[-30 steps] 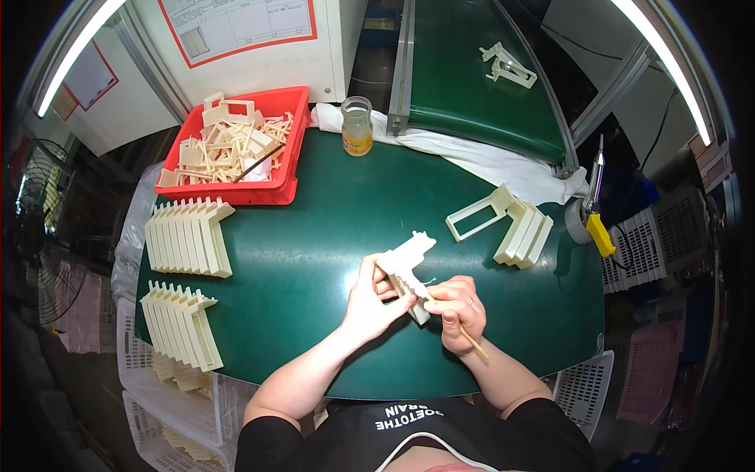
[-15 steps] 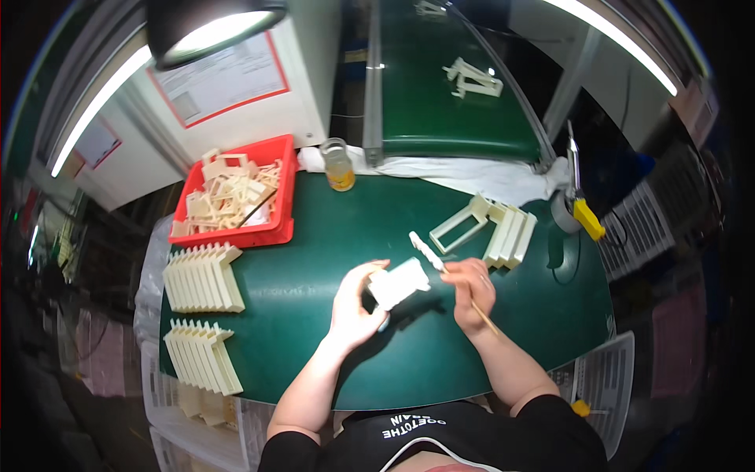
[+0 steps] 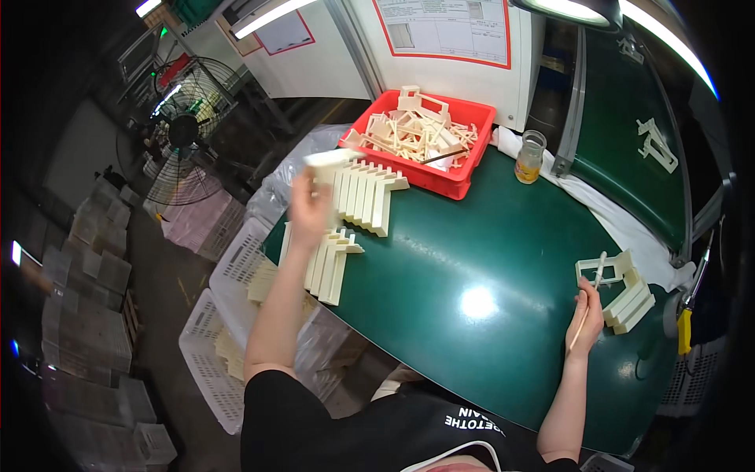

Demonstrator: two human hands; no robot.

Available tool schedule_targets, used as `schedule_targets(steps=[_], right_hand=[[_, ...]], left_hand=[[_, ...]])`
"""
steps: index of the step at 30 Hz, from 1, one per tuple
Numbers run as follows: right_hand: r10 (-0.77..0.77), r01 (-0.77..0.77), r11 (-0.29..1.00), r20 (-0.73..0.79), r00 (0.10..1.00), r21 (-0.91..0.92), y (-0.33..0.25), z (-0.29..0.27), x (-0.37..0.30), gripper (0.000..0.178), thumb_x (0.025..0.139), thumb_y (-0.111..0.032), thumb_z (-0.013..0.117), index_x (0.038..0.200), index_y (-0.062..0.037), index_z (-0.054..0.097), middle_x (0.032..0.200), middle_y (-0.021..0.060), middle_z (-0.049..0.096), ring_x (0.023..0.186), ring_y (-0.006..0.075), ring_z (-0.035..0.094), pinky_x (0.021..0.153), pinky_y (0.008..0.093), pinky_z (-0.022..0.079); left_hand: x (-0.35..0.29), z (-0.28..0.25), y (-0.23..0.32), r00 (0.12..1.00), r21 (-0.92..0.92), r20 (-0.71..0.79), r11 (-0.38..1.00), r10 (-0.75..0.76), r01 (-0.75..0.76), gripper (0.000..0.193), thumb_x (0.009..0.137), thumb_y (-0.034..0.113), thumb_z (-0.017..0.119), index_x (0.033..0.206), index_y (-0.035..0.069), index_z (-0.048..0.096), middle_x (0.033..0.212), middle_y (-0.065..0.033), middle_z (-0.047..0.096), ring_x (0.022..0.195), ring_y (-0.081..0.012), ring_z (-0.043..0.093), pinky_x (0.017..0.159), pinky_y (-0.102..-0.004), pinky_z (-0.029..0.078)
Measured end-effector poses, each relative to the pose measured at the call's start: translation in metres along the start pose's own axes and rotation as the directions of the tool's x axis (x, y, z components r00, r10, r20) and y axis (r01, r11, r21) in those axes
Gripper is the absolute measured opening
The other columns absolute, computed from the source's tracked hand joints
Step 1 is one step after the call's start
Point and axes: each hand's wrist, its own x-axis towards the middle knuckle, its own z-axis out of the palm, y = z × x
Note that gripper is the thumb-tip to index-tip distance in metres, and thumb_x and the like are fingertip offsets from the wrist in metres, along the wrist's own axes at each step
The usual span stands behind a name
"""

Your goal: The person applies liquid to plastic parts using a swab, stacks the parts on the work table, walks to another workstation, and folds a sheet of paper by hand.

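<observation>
My left hand (image 3: 311, 206), smeared by motion, is raised at the left end of the table with a cream plastic part (image 3: 332, 158) at its fingers. Just beside it stands a row of cream plastic parts (image 3: 368, 200), upright and lined up. A second such row (image 3: 334, 275) stands nearer to me, partly behind my forearm. On the right, my right hand (image 3: 586, 316) is closed around a thin wooden stick (image 3: 580, 329) with a white wrapped tip (image 3: 600, 267). That tip is in front of a small group of cream plastic frames (image 3: 629, 303).
A red bin (image 3: 452, 185) heaped with cream pieces sits at the back, beside a glass jar (image 3: 530, 157) of yellowish liquid. White cloth (image 3: 598, 212) borders a green conveyor belt (image 3: 629, 173). Perforated crates (image 3: 211, 362) stand left of the green table (image 3: 464, 259). A yellow-handled tool (image 3: 685, 326) is far right.
The view has swung left. My left hand has carried the cream part from the middle of the table to the rows on the left. My right hand still holds the stick, near the frames.
</observation>
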Motion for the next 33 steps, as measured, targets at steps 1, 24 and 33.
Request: schedule_targets(steps=[1,24,33], right_hand=[[-0.120,0.109,0.976,-0.050,0.992,-0.190,0.007,0.006,0.001,0.022,0.099,-0.012,0.056,0.119,-0.0047,0.061,0.112,0.0102,0.069,0.079,0.0209,0.062,0.075,0.0337,0.052],[-0.296,0.207,0.902,0.194,0.935,0.379,-0.058,0.012,-0.018,0.021,0.077,0.005,0.073,0.094,-0.0045,0.064,0.094,0.0140,0.064,0.084,0.0295,0.065,0.073,0.0352,0.053],[-0.348,0.282,0.875,0.108,0.931,0.393,-0.051,0.000,-0.018,0.033,0.096,-0.035,0.056,0.099,-0.0044,0.068,0.093,0.0122,0.067,0.083,0.0292,0.063,0.076,0.0381,0.049]], left_hand=[[0.009,-0.030,-0.021,0.996,0.239,-0.086,0.970,-0.017,0.038,0.042,0.101,0.028,0.056,0.134,0.003,0.051,0.105,-0.0097,0.057,0.096,-0.0188,0.059,0.084,-0.0330,0.049],[-0.116,0.129,0.099,0.287,-0.189,0.953,0.559,-0.093,0.807,0.089,0.092,0.015,0.068,0.157,0.007,0.008,0.159,-0.0172,0.023,0.144,-0.0281,0.031,0.111,-0.0415,0.038],[-0.159,0.247,0.136,0.436,-0.420,0.885,0.126,-0.163,0.899,0.070,0.090,0.012,0.069,0.146,0.004,0.028,0.120,-0.0109,0.052,0.113,-0.0276,0.062,0.096,-0.0384,0.052]])
